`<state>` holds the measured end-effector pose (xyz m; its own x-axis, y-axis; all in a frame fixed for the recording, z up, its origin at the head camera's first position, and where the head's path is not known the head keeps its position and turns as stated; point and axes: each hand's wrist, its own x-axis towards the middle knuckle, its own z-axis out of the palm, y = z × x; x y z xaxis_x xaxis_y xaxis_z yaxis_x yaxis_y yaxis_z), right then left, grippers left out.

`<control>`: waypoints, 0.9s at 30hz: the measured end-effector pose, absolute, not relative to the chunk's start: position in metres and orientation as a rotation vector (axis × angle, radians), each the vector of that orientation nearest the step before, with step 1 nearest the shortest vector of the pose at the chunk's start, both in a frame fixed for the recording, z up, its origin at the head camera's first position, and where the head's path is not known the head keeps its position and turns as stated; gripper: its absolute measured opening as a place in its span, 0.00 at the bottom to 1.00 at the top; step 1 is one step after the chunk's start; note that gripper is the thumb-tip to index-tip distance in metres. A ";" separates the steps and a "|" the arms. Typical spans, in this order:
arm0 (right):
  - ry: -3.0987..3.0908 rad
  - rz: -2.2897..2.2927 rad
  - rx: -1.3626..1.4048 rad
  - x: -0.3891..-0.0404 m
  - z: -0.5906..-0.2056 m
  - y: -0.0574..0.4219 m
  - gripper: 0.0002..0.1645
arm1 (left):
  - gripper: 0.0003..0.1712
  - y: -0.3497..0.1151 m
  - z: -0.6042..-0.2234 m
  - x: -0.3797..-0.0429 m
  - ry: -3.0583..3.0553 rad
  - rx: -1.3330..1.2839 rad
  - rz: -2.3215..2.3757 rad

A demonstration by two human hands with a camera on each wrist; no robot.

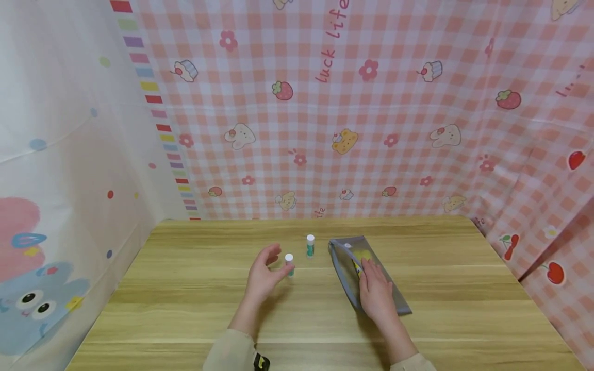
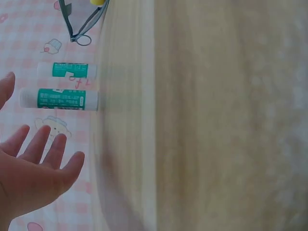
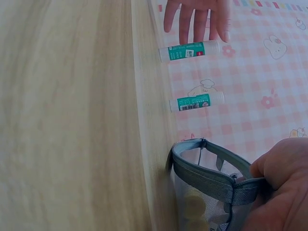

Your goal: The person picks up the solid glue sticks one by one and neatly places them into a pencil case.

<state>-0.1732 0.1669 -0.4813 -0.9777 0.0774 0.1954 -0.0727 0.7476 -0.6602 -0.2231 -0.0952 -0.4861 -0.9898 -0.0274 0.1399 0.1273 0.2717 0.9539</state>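
Nr tube [image 2: 61, 99], L hand [image 1: 265, 274] spread, R hand [image 1: 377, 291] gripping pouch [image 3: 204, 180]

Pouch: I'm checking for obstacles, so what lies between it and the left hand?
In the head view, one upright glue stick stands by the left hand, a second glue stick farther back, nearer the pouch.
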 end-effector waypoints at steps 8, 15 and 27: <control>-2.733 1.044 0.001 -0.173 -0.482 0.167 0.25 | 0.36 -0.096 -0.492 -0.228 -2.358 -0.163 -1.954; -2.743 1.057 0.001 -0.173 -0.481 0.167 0.25 | 0.35 -0.094 -0.496 -0.231 -2.367 -0.175 -1.998; -2.738 1.047 0.004 -0.174 -0.482 0.167 0.25 | 0.28 -0.089 -0.498 -0.231 -2.291 -0.218 -2.052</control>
<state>-0.1736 0.1672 -0.4819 -0.9779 0.0724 0.1962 -0.0770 0.7476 -0.6596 -0.2310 -0.0888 -0.4978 -0.9883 0.0668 0.1370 0.1435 0.1049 0.9841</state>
